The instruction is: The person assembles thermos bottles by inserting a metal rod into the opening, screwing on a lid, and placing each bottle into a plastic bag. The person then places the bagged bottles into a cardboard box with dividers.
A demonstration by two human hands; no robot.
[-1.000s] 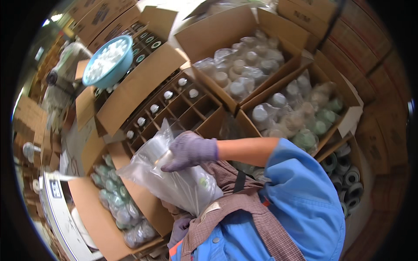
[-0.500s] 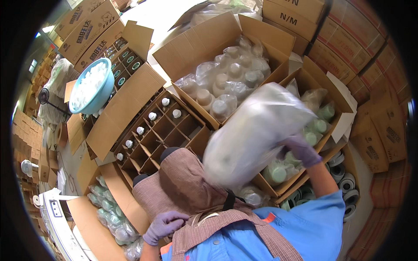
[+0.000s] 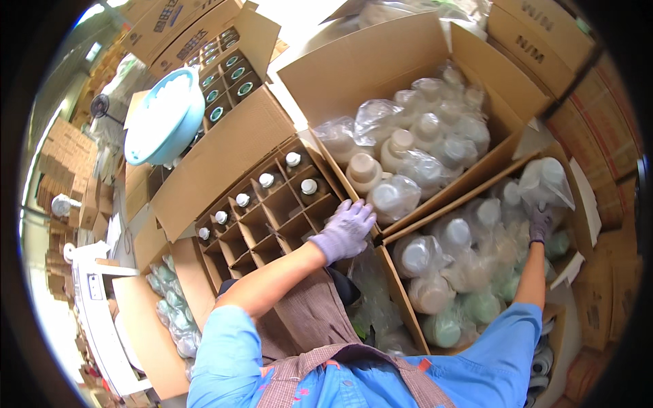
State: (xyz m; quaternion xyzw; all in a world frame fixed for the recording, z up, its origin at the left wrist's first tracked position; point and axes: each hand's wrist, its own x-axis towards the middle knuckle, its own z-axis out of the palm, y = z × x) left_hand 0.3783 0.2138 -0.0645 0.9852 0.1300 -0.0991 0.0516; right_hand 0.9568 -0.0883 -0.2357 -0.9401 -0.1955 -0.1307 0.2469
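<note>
My left hand (image 3: 345, 230), in a pale purple glove, lies with fingers stretched out over the edge of a divided carton (image 3: 265, 222). Several white-capped bottles (image 3: 266, 180) stand in its far and left compartments. My right hand (image 3: 541, 223), gloved too, reaches to the far end of the right-hand box. Its fingers are closed at a clear-bagged bottle (image 3: 544, 178), and part of them is hidden by the plastic. Below and beside it, more bagged bottles (image 3: 457, 232) with white or pale green ends fill that box (image 3: 400, 291).
A larger open box (image 3: 367, 64) of bagged bottles stands ahead. At left, a light blue basin (image 3: 183, 129) of white pieces sits by a carton of dark bottles (image 3: 238, 71). Another box (image 3: 136, 319) of bagged greenish items is at lower left. Stacked cartons (image 3: 605, 102) line the right.
The big whitish plastic bag has left my right hand, which has moved farther out to a bagged bottle. My left hand has come from my lap to the carton edge. The view has shifted.
</note>
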